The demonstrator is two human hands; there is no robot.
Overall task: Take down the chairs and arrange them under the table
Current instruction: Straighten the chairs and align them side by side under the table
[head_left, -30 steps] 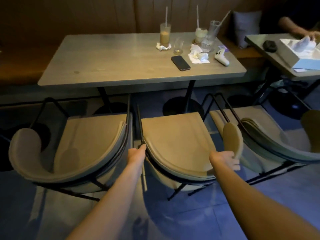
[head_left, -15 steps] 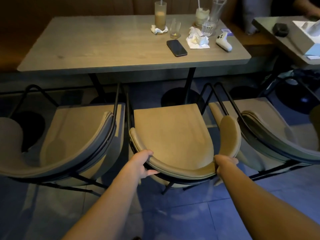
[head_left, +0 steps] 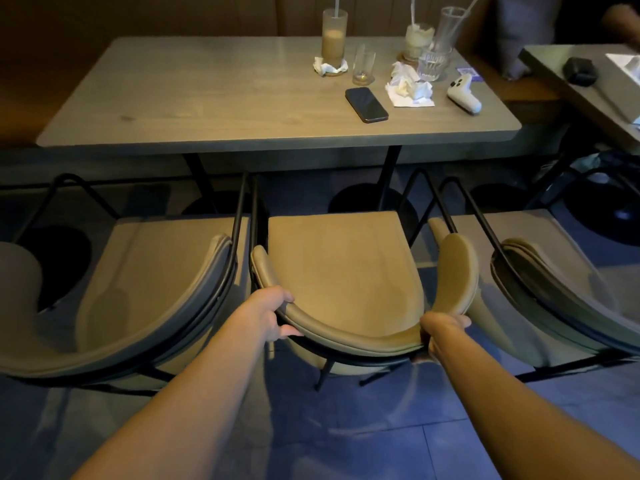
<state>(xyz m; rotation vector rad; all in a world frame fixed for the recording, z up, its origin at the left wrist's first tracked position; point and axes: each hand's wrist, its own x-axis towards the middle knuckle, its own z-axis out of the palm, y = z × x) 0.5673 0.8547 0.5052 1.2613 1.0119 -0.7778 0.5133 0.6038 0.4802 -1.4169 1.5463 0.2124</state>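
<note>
A tan padded chair (head_left: 343,271) with a curved backrest and black metal legs stands upright on the floor in front of the grey table (head_left: 214,95). My left hand (head_left: 268,315) grips the left part of its backrest. My right hand (head_left: 438,332) grips the right part, fingers wrapped under the rim. A second chair (head_left: 145,292) stands close on the left, almost touching, and a third chair (head_left: 554,282) on the right. The front edges of all the seats sit just short of the table edge.
On the table are a black phone (head_left: 366,104), several drink glasses with straws (head_left: 334,38), crumpled napkins (head_left: 410,86) and a white controller (head_left: 463,93). Black round table bases (head_left: 372,200) stand under the table. Another table (head_left: 595,88) is at the right, with someone's hand at its far edge.
The middle chair has tipped from leaning to standing upright. Both hands shifted onto its backrest, and the view moved closer to the table.
</note>
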